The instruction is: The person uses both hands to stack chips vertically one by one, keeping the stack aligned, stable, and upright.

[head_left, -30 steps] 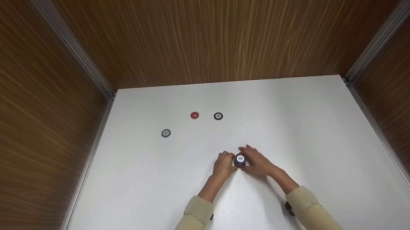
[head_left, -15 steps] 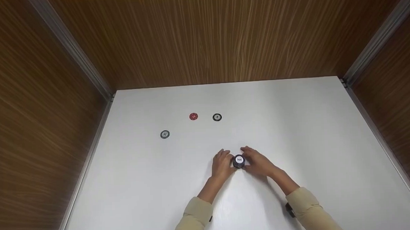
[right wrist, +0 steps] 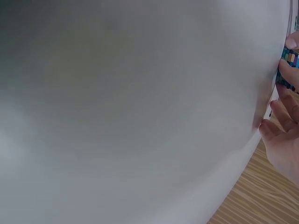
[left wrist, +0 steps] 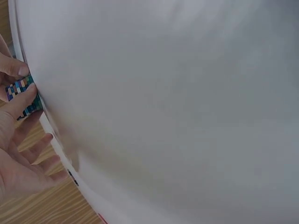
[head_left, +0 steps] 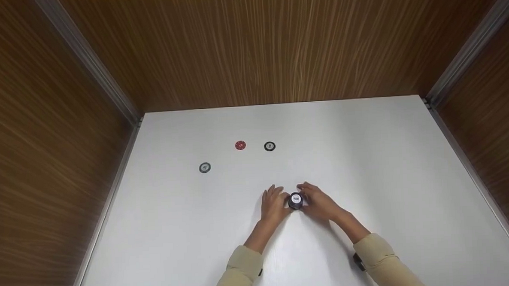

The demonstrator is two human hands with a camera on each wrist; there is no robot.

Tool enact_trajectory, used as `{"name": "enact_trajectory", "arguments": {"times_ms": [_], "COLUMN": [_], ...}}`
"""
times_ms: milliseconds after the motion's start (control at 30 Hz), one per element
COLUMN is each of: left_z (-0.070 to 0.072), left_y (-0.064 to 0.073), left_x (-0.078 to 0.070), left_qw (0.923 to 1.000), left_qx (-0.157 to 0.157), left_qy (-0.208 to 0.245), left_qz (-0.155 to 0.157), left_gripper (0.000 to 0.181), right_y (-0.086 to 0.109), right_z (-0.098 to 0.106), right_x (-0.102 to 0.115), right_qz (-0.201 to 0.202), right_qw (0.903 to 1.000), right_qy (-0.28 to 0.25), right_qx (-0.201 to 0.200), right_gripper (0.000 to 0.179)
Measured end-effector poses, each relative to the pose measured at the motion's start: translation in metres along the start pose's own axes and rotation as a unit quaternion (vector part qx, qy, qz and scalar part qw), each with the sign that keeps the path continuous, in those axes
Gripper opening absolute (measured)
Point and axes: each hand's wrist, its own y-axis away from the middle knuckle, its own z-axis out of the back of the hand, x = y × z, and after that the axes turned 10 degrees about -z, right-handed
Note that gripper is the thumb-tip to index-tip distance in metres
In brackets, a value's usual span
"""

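A stack of poker chips (head_left: pixel 296 200) stands on the white table between both hands, with a dark-rimmed chip marked 500 on top. Its side shows many colours in the left wrist view, where the stack (left wrist: pixel 16 86) is partly covered by fingers. My left hand (head_left: pixel 274 205) pinches it from the left with thumb and index finger, the other fingers spread away. From the opposite side my right hand (head_left: pixel 320 203) holds the stack between thumb and index finger. The right wrist view catches only part of the stack (right wrist: pixel 290 57) at its edge.
Three single chips lie flat farther back on the white table (head_left: pixel 389 176): a red chip (head_left: pixel 240 145), a black-rimmed chip (head_left: pixel 269 146) and a grey chip (head_left: pixel 205 167). Wood-grain panels (head_left: pixel 250 44) stand at the back and sides.
The fingers of my left hand have spread out more, away from the stack. The stack stays nearly in place between both hands. The three single chips keep their arrangement.
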Motion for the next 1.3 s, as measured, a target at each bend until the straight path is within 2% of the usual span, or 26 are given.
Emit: {"name": "enact_trajectory", "arguments": {"times_ms": [300, 533, 833, 1067, 1267, 1300], "left_z": [0.008, 0.012, 0.021, 0.024, 0.028, 0.018], "left_y": [0.003, 0.004, 0.007, 0.008, 0.008, 0.009], "left_x": [0.01, 0.026, 0.051, 0.066, 0.081, 0.091], "left_qw": [0.9998, 0.9999, 0.9993, 0.9988, 0.9946, 0.9938], "left_qx": [0.019, 0.003, -0.02, -0.014, 0.006, -0.004], "left_qy": [-0.004, 0.013, 0.032, 0.047, 0.102, 0.111], "left_qz": [0.008, 0.001, -0.007, -0.008, 0.015, 0.007], "left_gripper": [0.037, 0.034, 0.033, 0.033, 0.035, 0.036], "right_y": [-0.008, -0.018, -0.037, -0.047, -0.054, -0.055], "right_z": [-0.005, -0.012, -0.023, -0.029, -0.032, -0.033], "right_x": [0.011, 0.018, 0.033, 0.04, 0.049, 0.05], "right_qz": [0.011, 0.043, 0.048, 0.034, 0.03, 0.031], "right_qw": [0.9997, 0.9987, 0.9983, 0.9988, 0.999, 0.999], "right_qy": [0.02, 0.017, 0.025, 0.027, 0.027, 0.027], "right_qx": [-0.004, -0.022, -0.024, -0.025, -0.018, -0.019], "right_gripper": [0.042, 0.032, 0.032, 0.032, 0.033, 0.033]}}
